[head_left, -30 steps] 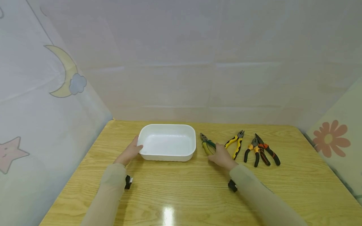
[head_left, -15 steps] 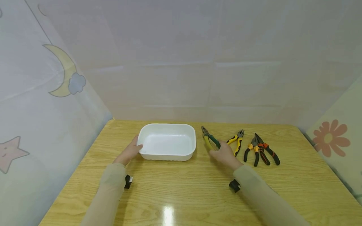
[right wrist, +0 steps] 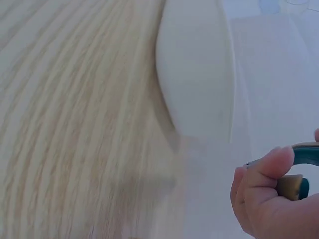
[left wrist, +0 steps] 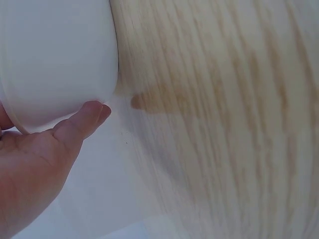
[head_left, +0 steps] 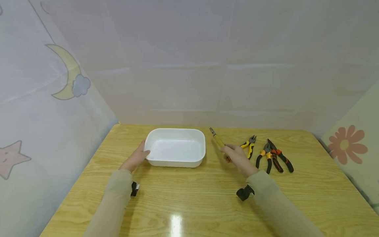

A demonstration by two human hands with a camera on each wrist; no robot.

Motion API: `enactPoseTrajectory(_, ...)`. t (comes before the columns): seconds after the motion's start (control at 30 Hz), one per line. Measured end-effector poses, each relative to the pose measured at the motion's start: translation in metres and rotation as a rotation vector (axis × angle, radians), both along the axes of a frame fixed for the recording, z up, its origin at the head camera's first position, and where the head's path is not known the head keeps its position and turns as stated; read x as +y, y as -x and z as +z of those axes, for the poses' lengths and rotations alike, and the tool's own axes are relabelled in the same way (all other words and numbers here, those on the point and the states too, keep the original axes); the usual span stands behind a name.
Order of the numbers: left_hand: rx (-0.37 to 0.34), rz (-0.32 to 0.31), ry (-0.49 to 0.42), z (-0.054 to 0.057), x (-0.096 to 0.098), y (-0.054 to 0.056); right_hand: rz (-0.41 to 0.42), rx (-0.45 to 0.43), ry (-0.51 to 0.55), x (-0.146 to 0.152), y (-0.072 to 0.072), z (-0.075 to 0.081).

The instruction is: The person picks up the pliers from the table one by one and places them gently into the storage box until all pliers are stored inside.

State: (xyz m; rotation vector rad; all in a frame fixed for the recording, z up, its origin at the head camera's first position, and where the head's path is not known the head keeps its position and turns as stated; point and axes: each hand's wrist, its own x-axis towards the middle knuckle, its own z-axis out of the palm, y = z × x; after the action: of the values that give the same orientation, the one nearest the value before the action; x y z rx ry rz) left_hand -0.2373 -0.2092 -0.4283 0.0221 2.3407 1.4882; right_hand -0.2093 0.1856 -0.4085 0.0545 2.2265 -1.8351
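A white rectangular plastic tray (head_left: 174, 164) sits on the wooden table, with nothing inside it. My left hand (head_left: 135, 159) holds its left end, thumb over the rim. In the left wrist view, the fingers (left wrist: 92, 113) lie against the tray's outer wall. My right hand (head_left: 238, 159) grips a pair of pliers (head_left: 218, 141) by the handles, right of the tray, the metal head pointing up and away. From the head only the yellow handle shows; the right wrist view also shows a dark green handle (right wrist: 306, 156). Part of the handles is hidden in the palm.
Yellow-and-black pliers (head_left: 251, 144) lie just beyond my right hand, partly covered by it. Farther right are orange-and-black pliers (head_left: 267, 154) and long-nosed red-and-black pliers (head_left: 279, 156), lying close together. A cloth wall (head_left: 189, 82) rises behind the table (head_left: 183, 197).
My right hand has lifted the green-and-yellow pliers from the table and turned them, so their edge now faces the head camera. The left hand and tray have stayed in place.
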Motion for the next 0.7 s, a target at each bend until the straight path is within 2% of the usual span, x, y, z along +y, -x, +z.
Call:
enactPoseTrajectory(0.37, -0.011, 0.009, 0.004, -0.001, 0.001, 0.002, 0.022, -0.097, 0.303, -0.004, 0.000, 0.012)
enactPoseTrajectory(0.53, -0.003, 0.002, 0.001, 0.000, 0.001, 0.001, 0.069, -0.114, 0.386, -0.007, 0.000, 0.017)
enactPoseTrajectory(0.7, -0.003, 0.000, -0.004, 0.000, 0.001, 0.000, 0.085, -0.132, 0.423, -0.012, 0.002, 0.020)
